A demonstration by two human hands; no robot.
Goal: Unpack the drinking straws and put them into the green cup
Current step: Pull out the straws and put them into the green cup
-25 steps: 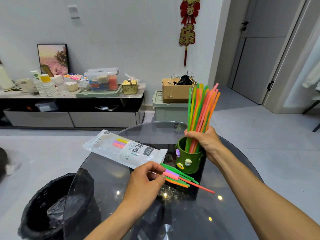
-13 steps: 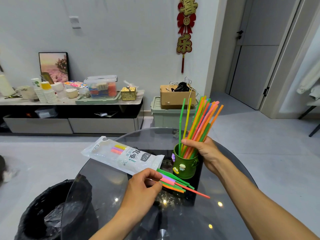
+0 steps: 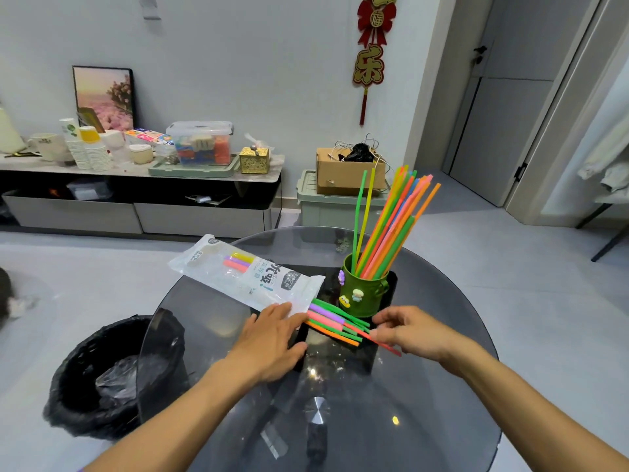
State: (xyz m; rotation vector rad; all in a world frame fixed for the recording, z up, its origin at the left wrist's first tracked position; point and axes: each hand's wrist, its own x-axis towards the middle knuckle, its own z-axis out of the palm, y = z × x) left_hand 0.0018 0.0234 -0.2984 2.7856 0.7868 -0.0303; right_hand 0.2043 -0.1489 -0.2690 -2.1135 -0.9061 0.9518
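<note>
The green cup (image 3: 363, 296) stands upright on the round glass table (image 3: 452, 386) with a fan of coloured straws (image 3: 386, 226) leaning in it. Left of the cup lies the white straw packet (image 3: 248, 275), its open end towards me. Several more straws (image 3: 335, 323) stick out of that end, flat on the glass. My left hand (image 3: 272, 335) lies flat on the packet's open end, fingers spread. Just in front of the cup, my right hand (image 3: 406, 330) has its fingertips at the free ends of the lying straws, and it grips nothing that I can see.
A black-lined waste bin (image 3: 102, 376) stands on the floor against the table's left edge. Beyond the table are a green crate with a cardboard box (image 3: 343, 175) and a low cabinet (image 3: 136, 185) crowded with cups and boxes.
My right hand has let go of the bundle, which now fans out in the cup, and has dropped to the lying straws. My left hand has flattened onto the packet.
</note>
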